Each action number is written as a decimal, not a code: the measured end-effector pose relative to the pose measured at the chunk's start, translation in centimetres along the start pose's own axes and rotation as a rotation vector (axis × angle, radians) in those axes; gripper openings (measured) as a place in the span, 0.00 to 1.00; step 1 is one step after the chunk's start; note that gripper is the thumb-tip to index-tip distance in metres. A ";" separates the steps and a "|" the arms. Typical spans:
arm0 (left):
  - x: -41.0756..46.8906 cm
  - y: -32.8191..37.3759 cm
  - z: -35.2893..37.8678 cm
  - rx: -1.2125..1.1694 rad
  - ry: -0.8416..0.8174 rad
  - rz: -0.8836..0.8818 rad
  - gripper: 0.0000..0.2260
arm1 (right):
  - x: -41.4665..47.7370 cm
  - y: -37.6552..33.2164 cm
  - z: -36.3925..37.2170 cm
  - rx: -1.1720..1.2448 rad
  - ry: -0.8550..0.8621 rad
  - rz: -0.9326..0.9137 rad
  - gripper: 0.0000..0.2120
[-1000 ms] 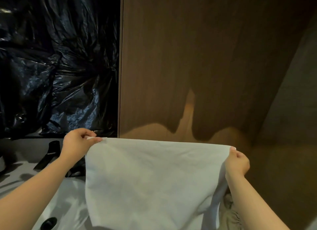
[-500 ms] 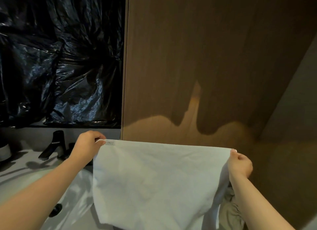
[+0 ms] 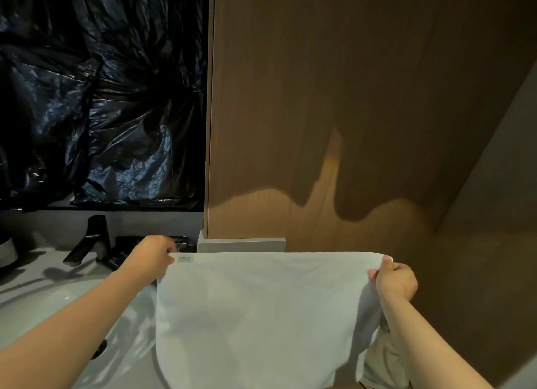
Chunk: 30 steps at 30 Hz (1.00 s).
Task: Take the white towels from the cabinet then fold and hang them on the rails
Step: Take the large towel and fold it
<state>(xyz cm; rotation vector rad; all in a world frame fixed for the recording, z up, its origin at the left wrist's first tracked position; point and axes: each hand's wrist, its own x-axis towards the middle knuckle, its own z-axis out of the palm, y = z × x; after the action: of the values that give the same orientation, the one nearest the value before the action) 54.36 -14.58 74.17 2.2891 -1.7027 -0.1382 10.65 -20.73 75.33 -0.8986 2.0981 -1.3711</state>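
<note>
Head view, towel: the white towel hangs spread flat between both hands, in front of the wood panel; its top edge is level and taut, its lower part runs out of the picture, and no rail shows
Head view, risk at the basin: the towel's left side hangs over the white basin, near the black tap; if the cloth sags or swings there, it probably picks up water
Head view, risk at the corners: each corner is held only by a small pinch, so an uneven tug could pull one free and the fold would likely come out skewed
Head view, risk below: the bottom edge is hidden; I cannot tell whether it catches on the beige cloth low on the right
Head view, left grip: fingers curled round the top left corner, just beside the small sewn label; forearm reaches forward from the lower left
Head view, right grip: pinches the top right corner with the thumb on the near face; forearm rises from the lower right
</note>
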 end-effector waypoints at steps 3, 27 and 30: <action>0.0 0.3 0.4 -0.054 0.054 -0.029 0.07 | 0.1 0.3 0.4 0.063 0.008 0.010 0.14; -6.8 9.6 0.2 -0.602 0.104 0.185 0.06 | -12.2 0.2 6.0 0.035 -1.012 -0.604 0.14; -7.5 9.8 -0.1 -0.642 0.091 0.201 0.09 | -13.3 -0.6 6.8 0.001 -1.124 -0.599 0.16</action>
<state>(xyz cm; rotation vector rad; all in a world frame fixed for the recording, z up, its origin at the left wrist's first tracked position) 43.09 -10.05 76.31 1.6257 -1.5404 -0.4559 24.39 -15.21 73.71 -1.8274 0.9860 -0.7331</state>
